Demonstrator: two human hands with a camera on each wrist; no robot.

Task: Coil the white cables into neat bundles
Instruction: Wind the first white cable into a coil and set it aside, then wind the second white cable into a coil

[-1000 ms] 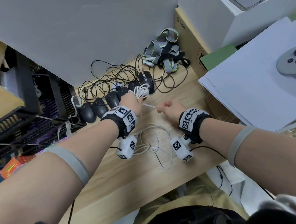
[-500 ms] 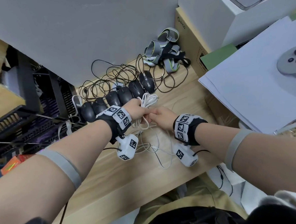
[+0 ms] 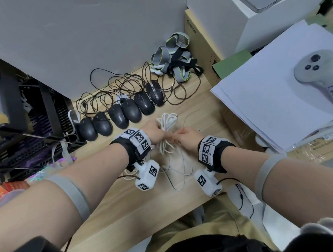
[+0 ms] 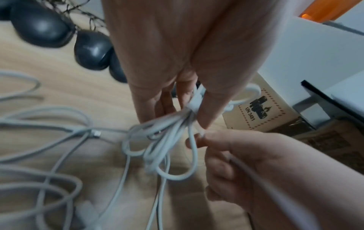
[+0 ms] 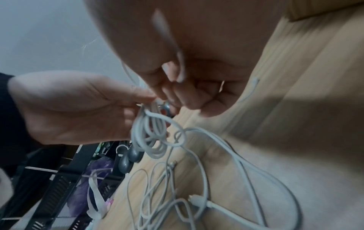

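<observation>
A white cable bundle (image 3: 168, 123) of several loops is held just above the wooden table (image 3: 112, 209). My left hand (image 3: 159, 134) pinches the loops together at their middle, thumb against fingers, as the left wrist view shows for the bundle (image 4: 167, 147) and left hand (image 4: 181, 113). My right hand (image 3: 179, 137) touches the left and pinches a free white strand beside the bundle; it also appears as the right hand (image 4: 199, 140) with the strand running back through its palm. More loose white cables (image 3: 176, 170) lie tangled under my wrists.
A row of black mice (image 3: 122, 116) with tangled dark cords (image 3: 121, 85) lies just beyond my hands. Grey straps (image 3: 175, 61) and a cardboard box (image 3: 202, 47) sit behind. Papers (image 3: 266, 93) with a controller (image 3: 319, 75) lie right; a black rack (image 3: 27, 133) stands left.
My right hand, earlier apart with the strand pulled taut to the right, has come in against the left. Both hands and the bundle have shifted nearer to me.
</observation>
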